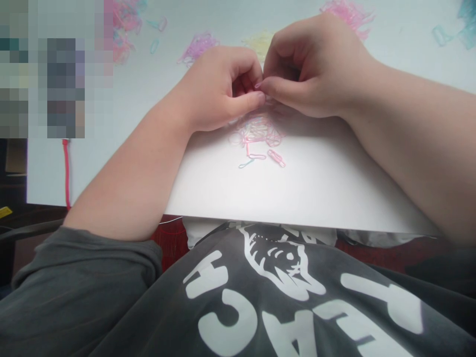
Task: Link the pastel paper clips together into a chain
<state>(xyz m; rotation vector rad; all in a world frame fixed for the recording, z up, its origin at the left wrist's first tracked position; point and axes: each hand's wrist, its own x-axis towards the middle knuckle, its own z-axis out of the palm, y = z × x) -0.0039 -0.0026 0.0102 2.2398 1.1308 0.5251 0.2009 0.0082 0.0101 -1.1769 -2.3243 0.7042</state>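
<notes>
My left hand [226, 87] and my right hand [314, 69] meet over the white table, both closed in a pinch with fingertips nearly touching. Between the right thumb and forefinger shows a tiny bit of a pink loop [259, 85], which looks like a small rubber band. What sits between the left fingertips is mostly hidden. Just below the hands lies a mixed pile of thin pink, white and pale blue bands [256, 130]. Nearer to me are a loose pink band [276, 157] and a blue band [245, 163].
Behind the hands lie a purple pile [201, 47], a partly covered yellow pile [256, 42] and a pink pile [349, 17]. Blue pieces [466, 29] are at far right, a pink-and-blue heap [124, 29] at upper left. A red cord [67, 173] hangs over the table's left front edge.
</notes>
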